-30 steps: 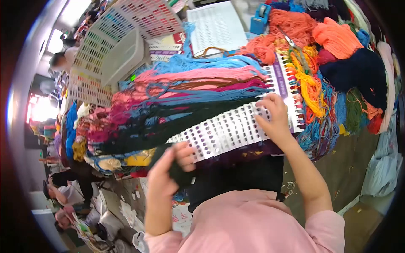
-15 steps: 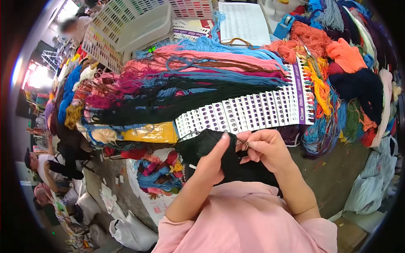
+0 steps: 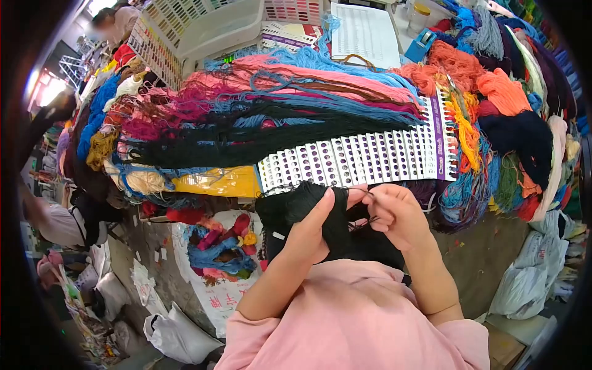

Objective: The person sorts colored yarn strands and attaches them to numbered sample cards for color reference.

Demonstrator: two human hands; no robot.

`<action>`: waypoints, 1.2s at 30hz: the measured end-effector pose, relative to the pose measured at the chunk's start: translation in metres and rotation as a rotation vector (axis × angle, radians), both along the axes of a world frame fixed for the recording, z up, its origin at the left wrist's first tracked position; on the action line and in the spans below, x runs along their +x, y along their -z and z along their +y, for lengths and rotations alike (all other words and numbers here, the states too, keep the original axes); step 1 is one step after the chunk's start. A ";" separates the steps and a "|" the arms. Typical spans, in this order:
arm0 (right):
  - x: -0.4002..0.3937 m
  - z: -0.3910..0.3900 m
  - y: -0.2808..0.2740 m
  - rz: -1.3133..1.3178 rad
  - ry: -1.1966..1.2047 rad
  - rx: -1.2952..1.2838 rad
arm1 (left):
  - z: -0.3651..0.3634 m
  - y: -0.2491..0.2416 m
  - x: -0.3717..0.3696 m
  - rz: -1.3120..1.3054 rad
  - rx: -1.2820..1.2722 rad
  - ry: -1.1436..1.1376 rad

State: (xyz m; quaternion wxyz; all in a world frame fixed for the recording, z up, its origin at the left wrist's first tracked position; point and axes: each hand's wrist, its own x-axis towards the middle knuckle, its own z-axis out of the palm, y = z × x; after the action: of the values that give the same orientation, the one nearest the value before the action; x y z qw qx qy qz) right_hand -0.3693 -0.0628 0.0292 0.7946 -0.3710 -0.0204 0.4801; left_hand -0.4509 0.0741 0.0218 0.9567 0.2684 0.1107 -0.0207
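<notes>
My left hand (image 3: 309, 237) is closed around a bundle of black thread (image 3: 288, 208) in front of my body, its thumb pointing up along the bundle. Just to the right, my right hand (image 3: 398, 213) pinches a few dark strands that run across from the bundle. Part of the left fingers is hidden behind the thread. Beyond both hands lie white perforated thread cards (image 3: 345, 161) with purple ends. Long hanks of black thread (image 3: 228, 139), along with blue and pink ones, stretch across these cards.
Coloured skeins (image 3: 515, 145) crowd the right side. A white plastic tub (image 3: 222, 31), a printed sheet (image 3: 364, 37) and a blue tape dispenser (image 3: 420, 44) stand at the back. More yarn (image 3: 216, 250) lies low on the left, near a white sack (image 3: 179, 336). People are at the left.
My right hand has shifted slightly, and dark strands now spread in a loop between the hands. My left hand keeps its grip on the black bundle. The view has shifted a little.
</notes>
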 end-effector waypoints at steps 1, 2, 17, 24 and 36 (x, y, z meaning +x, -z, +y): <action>0.002 -0.001 0.001 0.075 0.012 0.068 | -0.001 -0.001 0.001 -0.018 0.042 0.005; 0.000 0.003 -0.004 -0.015 0.013 -0.042 | -0.002 -0.001 0.001 -0.035 0.084 0.010; 0.000 0.006 -0.003 -0.106 0.040 -0.026 | -0.003 -0.001 0.008 0.064 0.116 0.102; 0.009 -0.004 0.003 -0.017 -0.048 0.111 | 0.002 0.009 0.013 0.011 -0.024 0.077; 0.011 -0.001 -0.007 -0.316 -0.062 -0.364 | -0.013 -0.004 0.019 0.002 0.193 0.088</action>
State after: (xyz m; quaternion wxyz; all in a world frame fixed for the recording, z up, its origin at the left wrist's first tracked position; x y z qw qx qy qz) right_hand -0.3587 -0.0636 0.0361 0.6863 -0.5780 -0.0690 0.4361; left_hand -0.4321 0.0611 0.0260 0.9244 0.3640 0.1011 -0.0520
